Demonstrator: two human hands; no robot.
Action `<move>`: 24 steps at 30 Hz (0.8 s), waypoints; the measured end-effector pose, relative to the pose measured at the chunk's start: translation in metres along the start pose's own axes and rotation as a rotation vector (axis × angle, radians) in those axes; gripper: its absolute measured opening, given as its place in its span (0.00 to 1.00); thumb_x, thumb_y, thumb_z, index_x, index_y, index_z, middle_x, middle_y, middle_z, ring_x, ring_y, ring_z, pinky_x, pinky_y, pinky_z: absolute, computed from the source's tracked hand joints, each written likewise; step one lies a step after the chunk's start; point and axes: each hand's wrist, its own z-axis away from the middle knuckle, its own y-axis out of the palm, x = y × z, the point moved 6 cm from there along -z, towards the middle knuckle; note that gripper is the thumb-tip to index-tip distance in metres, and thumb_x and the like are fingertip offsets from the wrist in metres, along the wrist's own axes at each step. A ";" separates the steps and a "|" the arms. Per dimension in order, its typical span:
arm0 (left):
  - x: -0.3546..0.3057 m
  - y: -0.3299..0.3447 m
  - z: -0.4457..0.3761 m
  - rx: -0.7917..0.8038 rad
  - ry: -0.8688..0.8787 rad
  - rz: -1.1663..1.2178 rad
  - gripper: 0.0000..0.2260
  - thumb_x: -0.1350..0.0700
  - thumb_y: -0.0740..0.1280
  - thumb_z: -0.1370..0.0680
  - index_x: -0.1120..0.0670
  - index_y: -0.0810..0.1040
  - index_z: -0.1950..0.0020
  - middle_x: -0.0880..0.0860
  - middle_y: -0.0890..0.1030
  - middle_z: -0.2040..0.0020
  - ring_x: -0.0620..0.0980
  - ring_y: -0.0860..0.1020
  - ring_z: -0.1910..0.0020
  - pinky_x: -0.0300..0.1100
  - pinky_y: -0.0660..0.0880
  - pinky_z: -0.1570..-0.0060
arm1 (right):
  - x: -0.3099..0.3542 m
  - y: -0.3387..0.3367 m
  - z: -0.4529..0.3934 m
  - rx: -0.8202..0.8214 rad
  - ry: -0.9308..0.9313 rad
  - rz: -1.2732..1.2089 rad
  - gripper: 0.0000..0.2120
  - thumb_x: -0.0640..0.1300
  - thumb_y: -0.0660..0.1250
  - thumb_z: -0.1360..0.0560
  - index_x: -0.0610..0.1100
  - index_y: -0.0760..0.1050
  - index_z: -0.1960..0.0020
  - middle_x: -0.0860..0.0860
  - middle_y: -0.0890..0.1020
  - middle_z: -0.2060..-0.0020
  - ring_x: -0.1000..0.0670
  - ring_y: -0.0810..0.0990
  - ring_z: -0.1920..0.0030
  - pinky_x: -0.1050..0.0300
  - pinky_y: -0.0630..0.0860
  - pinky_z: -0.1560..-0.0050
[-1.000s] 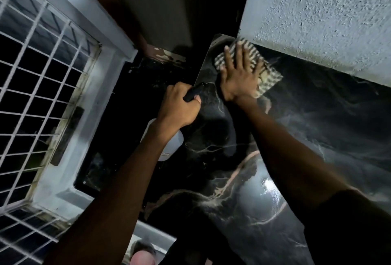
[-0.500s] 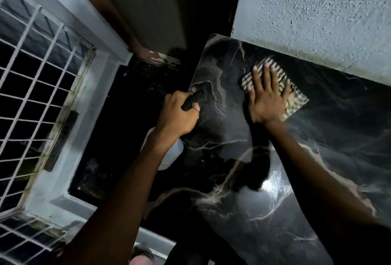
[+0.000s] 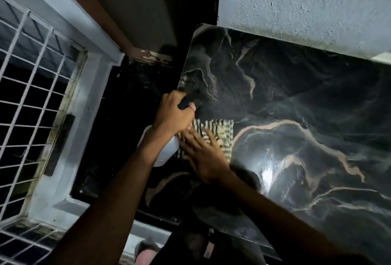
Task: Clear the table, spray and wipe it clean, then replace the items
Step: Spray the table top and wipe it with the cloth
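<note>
Both hands busy at the table's left edge

Right hand [image 3: 204, 154] lies flat, fingers spread, pressing the striped cloth [image 3: 218, 130] onto the dark marble table [image 3: 296, 99]; left hand [image 3: 172, 114] grips the white spray bottle [image 3: 166, 151] just beside it

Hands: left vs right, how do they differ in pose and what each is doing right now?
The left hand is curled, gripping the white spray bottle by its black trigger; the right hand lies flat with fingers spread. The left hand is raised beside the table's edge; the right hand presses the striped cloth onto the marble top. Both are bare.
</note>
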 end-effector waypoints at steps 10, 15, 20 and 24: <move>-0.001 0.005 0.019 0.007 0.039 0.033 0.15 0.55 0.59 0.34 0.65 0.79 0.60 0.65 0.83 0.62 0.67 0.82 0.58 0.63 0.82 0.61 | -0.154 -0.056 0.012 -0.045 0.385 0.108 0.28 0.56 0.48 0.15 0.56 0.49 0.16 0.51 0.52 0.16 0.49 0.52 0.17 0.37 0.48 0.20; 0.008 0.002 0.025 -0.006 -0.001 0.036 0.15 0.54 0.60 0.34 0.63 0.80 0.58 0.65 0.83 0.59 0.67 0.82 0.54 0.63 0.83 0.58 | -0.137 -0.062 -0.017 -0.085 0.618 0.017 0.29 0.56 0.45 0.15 0.55 0.45 0.16 0.51 0.45 0.16 0.49 0.43 0.16 0.35 0.42 0.20; -0.008 0.016 0.024 0.023 0.027 -0.007 0.16 0.53 0.58 0.34 0.61 0.82 0.59 0.64 0.84 0.58 0.66 0.82 0.54 0.58 0.82 0.53 | -0.028 -0.018 0.019 -0.011 0.247 0.030 0.29 0.56 0.53 0.16 0.54 0.52 0.16 0.50 0.49 0.17 0.48 0.49 0.16 0.38 0.47 0.19; -0.030 0.034 0.020 0.020 0.036 0.022 0.15 0.55 0.58 0.34 0.62 0.81 0.61 0.64 0.84 0.62 0.66 0.84 0.58 0.60 0.83 0.56 | -0.058 -0.022 0.050 -0.016 0.173 0.026 0.29 0.57 0.54 0.16 0.58 0.53 0.17 0.53 0.54 0.17 0.51 0.53 0.17 0.41 0.48 0.19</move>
